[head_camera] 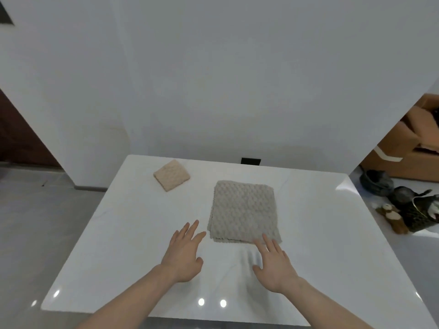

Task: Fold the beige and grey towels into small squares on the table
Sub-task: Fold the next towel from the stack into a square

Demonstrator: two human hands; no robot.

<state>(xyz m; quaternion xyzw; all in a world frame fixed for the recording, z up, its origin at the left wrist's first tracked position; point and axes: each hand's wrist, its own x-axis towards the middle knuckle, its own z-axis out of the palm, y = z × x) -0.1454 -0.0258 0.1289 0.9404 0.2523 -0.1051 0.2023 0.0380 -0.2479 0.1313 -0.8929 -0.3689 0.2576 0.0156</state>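
Note:
The grey towel [244,211] lies on the white table [123,224] as a folded rectangle, a little right of centre. The beige towel [171,175] sits as a small folded square at the far left of the table. My left hand [184,254] hovers with straight fingers just left of the grey towel's near left corner, apart from it. My right hand [274,263] is spread flat, its fingertips at the towel's near right edge. Neither hand holds anything.
A white wall stands behind the table, with a black socket [250,161] at the far edge. On the floor to the right are cardboard boxes [408,148], a dark bowl-like thing [376,180] and soft toys [408,212]. Grey tiled floor runs along the left.

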